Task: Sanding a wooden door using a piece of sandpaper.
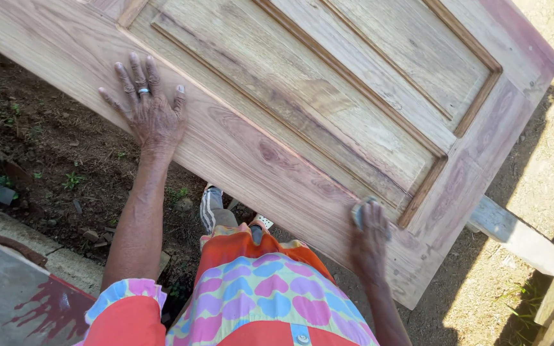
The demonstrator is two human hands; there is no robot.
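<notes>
Wood everywhere: big panelled wooden door [328, 109] lying flat and slightly tilted across the view, bare grain, looks dusty and unfinished. Resting at the far right on a pale plank [514, 234] poking out from under the door's lower right corner, probably part of whatever props it up off the ground.

Left hand [152, 112] flat on the door's near rail toward the left end, fingers spread wide, palm down, ring on one finger. Reads like bracing, keeping the slab from sliding or rocking.

Right hand [370, 240] down near the lower right corner of the door, just beside the inner moulding of the recessed panel, fingers curled over and pressing a small grey-blue pad [358, 211], most likely sandpaper or a sanding block, hard to say which. Pad mostly hidden under the fingers, touching the wood.

Below the near edge: bare dirt [52, 147] with a few weeds, concrete slab with a red paint splatter [43, 304] at bottom left, striped shoe [211, 208] under the door.
</notes>
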